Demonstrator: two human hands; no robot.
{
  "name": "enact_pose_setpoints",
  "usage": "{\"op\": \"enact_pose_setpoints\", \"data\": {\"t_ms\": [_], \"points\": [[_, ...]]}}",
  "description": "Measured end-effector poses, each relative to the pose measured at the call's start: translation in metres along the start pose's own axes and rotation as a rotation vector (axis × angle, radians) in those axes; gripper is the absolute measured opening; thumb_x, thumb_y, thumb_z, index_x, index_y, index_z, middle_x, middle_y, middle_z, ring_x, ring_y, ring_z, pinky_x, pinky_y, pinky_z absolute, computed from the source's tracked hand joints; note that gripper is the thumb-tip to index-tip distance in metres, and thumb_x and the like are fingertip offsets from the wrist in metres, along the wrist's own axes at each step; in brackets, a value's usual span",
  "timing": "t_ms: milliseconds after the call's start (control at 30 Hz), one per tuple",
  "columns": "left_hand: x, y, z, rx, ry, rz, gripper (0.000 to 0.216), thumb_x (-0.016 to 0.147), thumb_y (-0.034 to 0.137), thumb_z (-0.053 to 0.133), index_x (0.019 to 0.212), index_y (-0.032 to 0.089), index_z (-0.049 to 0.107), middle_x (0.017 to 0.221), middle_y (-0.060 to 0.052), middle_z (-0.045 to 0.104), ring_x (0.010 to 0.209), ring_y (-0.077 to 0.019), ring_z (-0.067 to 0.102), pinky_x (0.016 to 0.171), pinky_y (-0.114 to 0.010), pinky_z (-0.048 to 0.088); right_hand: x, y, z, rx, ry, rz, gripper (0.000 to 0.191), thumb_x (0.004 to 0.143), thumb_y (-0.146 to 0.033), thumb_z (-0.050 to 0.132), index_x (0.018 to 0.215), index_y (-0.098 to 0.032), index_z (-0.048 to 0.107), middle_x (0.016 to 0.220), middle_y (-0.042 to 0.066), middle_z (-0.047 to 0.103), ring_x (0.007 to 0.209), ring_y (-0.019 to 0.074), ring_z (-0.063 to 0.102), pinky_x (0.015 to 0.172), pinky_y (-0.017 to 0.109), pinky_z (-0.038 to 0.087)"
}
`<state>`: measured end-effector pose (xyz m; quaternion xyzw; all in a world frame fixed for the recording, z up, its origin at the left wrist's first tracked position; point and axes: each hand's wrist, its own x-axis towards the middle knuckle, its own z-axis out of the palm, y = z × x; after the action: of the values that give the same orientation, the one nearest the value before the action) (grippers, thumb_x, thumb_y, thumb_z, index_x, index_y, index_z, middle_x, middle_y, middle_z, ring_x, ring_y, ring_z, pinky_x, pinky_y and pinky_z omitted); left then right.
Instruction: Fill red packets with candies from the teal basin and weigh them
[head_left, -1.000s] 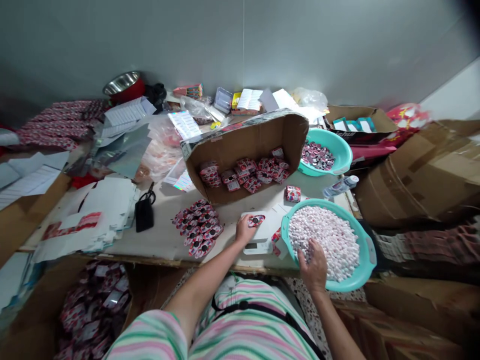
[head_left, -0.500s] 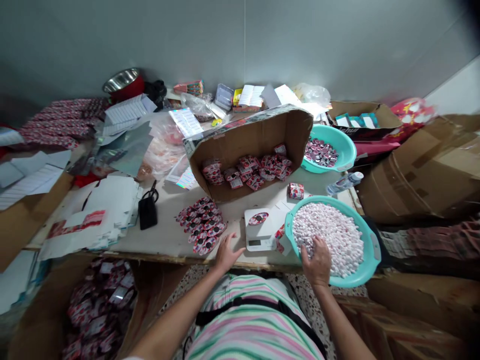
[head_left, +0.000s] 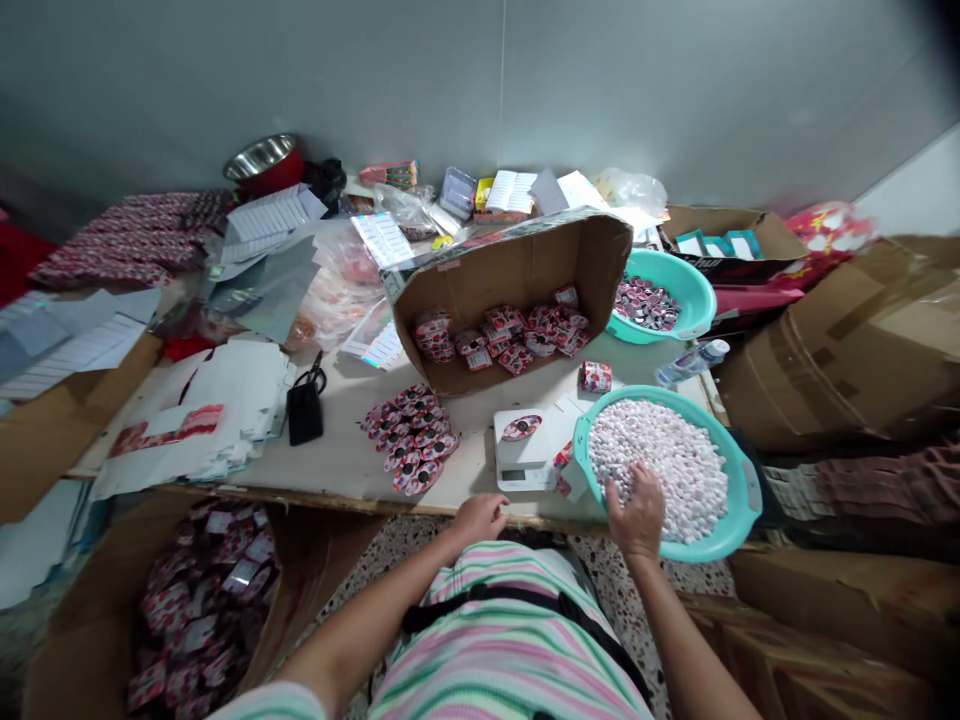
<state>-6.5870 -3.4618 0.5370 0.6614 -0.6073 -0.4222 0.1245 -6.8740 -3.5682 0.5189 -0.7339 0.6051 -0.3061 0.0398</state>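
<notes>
Head view: the left hand has come off the scale and hangs loosely curled, empty, at the worktop edge just in front of it. A red pouch now sits alone on the scale. Right of the scale, the right hand is cupped in the teal basin's white sweets; whether it grips any, I can't tell.

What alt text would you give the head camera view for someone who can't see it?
A person's right hand rests in a teal basin of small pale pieces, while the left hand hovers at the table edge near a white scale.
</notes>
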Motion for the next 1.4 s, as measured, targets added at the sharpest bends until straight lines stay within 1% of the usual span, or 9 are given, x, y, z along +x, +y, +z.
{"op": "enact_pose_setpoints", "data": {"t_ms": [133,267,500,700,867,1067,1133,1267,1400], "points": [[0.023,0.025,0.011,0.246,-0.097,0.147,0.052,0.079,0.028,0.054,0.130,0.023,0.046,0.105,-0.010,0.068,0.096,-0.0254,0.062,0.082,-0.034,0.045,-0.001,0.000,0.000,-0.002,0.005,0.001,0.050,0.085,-0.042,0.047,0.123,-0.010,0.046,0.126,0.021,0.049,0.122,0.0309,0.041,0.099,0.054,0.035],[0.047,0.044,0.029,0.485,-0.157,0.156,0.066,0.082,0.026,0.051,0.141,0.008,0.028,0.098,-0.019,0.067,0.090,-0.0292,0.063,0.077,-0.038,0.045,0.000,0.000,0.001,-0.012,0.015,0.014,0.048,0.085,-0.041,0.047,0.122,-0.010,0.046,0.125,0.021,0.050,0.122,0.0312,0.042,0.098,0.053,0.037],[0.059,0.052,0.043,0.550,-0.170,0.058,0.072,0.084,0.033,0.052,0.142,0.003,0.021,0.088,-0.019,0.068,0.081,-0.0290,0.065,0.069,-0.036,0.044,0.002,-0.001,0.000,-0.012,0.009,0.018,0.046,0.086,-0.039,0.047,0.122,-0.010,0.045,0.123,0.019,0.051,0.120,0.0289,0.043,0.098,0.051,0.037],[0.062,0.058,0.041,0.502,-0.118,0.055,0.065,0.082,0.033,0.056,0.135,0.002,0.035,0.080,-0.018,0.067,0.076,-0.0306,0.064,0.069,-0.038,0.043,0.003,-0.002,-0.001,-0.006,-0.002,0.020,0.045,0.086,-0.039,0.047,0.121,-0.011,0.045,0.123,0.019,0.050,0.120,0.0286,0.043,0.098,0.050,0.037],[0.068,0.063,0.018,0.407,0.023,0.158,0.045,0.085,0.032,0.051,0.126,0.016,0.045,0.105,-0.016,0.061,0.101,-0.0291,0.056,0.086,-0.040,0.041,0.005,-0.002,-0.001,-0.004,-0.005,0.019,0.044,0.087,-0.039,0.045,0.120,-0.011,0.046,0.123,0.020,0.050,0.120,0.0296,0.043,0.096,0.052,0.038],[0.098,0.059,-0.035,0.205,0.508,0.192,0.059,0.077,0.029,0.063,0.130,0.020,0.039,0.132,-0.013,0.044,0.125,-0.0308,0.036,0.106,-0.045,0.027,0.003,-0.021,-0.011,-0.050,-0.005,-0.061,0.037,0.087,-0.035,0.047,0.117,-0.014,0.049,0.127,0.017,0.049,0.122,0.0296,0.041,0.099,0.051,0.035],[0.110,0.057,-0.045,0.182,0.495,0.160,0.064,0.073,0.027,0.067,0.130,0.019,0.039,0.134,-0.014,0.044,0.126,-0.0316,0.035,0.105,-0.045,0.028,-0.007,-0.038,-0.012,-0.015,-0.078,-0.150,0.033,0.088,-0.031,0.047,0.117,-0.016,0.049,0.126,0.014,0.051,0.120,0.0275,0.044,0.099,0.048,0.036],[0.119,0.052,-0.051,0.190,0.389,0.118,0.037,0.076,0.020,0.062,0.112,0.020,0.055,0.107,-0.010,0.061,0.105,-0.0269,0.052,0.094,-0.039,0.037,-0.035,-0.071,0.000,0.117,-0.427,-0.326,0.033,0.090,-0.030,0.041,0.121,-0.018,0.048,0.110,0.011,0.060,0.103,0.0219,0.055,0.090,0.038,0.044],[0.095,0.045,-0.050,0.191,0.413,0.081,0.034,0.079,0.020,0.058,0.112,0.021,0.053,0.105,-0.007,0.063,0.099,-0.0238,0.055,0.090,-0.036,0.038,-0.050,-0.078,0.023,0.029,-0.610,-0.205,0.047,0.093,-0.035,0.031,0.134,-0.012,0.036,0.107,0.015,0.064,0.092,0.0234,0.061,0.073,0.035,0.049]]}}
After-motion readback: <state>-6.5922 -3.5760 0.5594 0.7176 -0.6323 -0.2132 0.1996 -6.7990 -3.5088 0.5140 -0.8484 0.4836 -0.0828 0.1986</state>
